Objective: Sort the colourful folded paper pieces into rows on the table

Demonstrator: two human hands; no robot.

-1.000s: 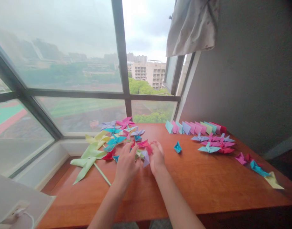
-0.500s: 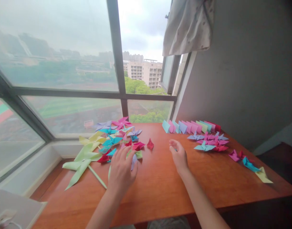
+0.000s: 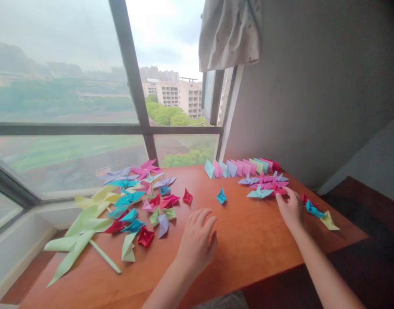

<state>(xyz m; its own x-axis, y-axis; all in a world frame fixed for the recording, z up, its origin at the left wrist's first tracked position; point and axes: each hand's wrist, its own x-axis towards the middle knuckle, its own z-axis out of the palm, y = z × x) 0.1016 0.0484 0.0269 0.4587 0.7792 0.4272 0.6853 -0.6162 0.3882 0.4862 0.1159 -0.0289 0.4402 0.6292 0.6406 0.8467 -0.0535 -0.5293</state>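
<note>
My left hand (image 3: 198,236) hovers over the middle of the table, fingers stretched out and holding nothing. My right hand (image 3: 291,209) reaches beside a red paper crane (image 3: 278,192), thumb and fingers apart; whether it touches anything is hidden. A blue paper boat (image 3: 221,196) stands alone between the hands, and a red paper boat (image 3: 187,196) sits to its left. Just right of my right hand lie folded papers: one red (image 3: 307,200), one blue (image 3: 314,210) and one yellow (image 3: 329,221). Paper cranes (image 3: 259,192) in several colours cluster left of that hand.
Pinwheels and small origami pieces crowd the left, with a big green pinwheel (image 3: 83,234) in front. Folded paper cards (image 3: 238,168) stand in a row at the back. The wooden table (image 3: 248,244) borders a window, a grey wall and a dark drop at right.
My right hand has let go of the blue boat, now standing on the table, and moved right. My left hand has moved right, off the origami pile. The view has turned right.
</note>
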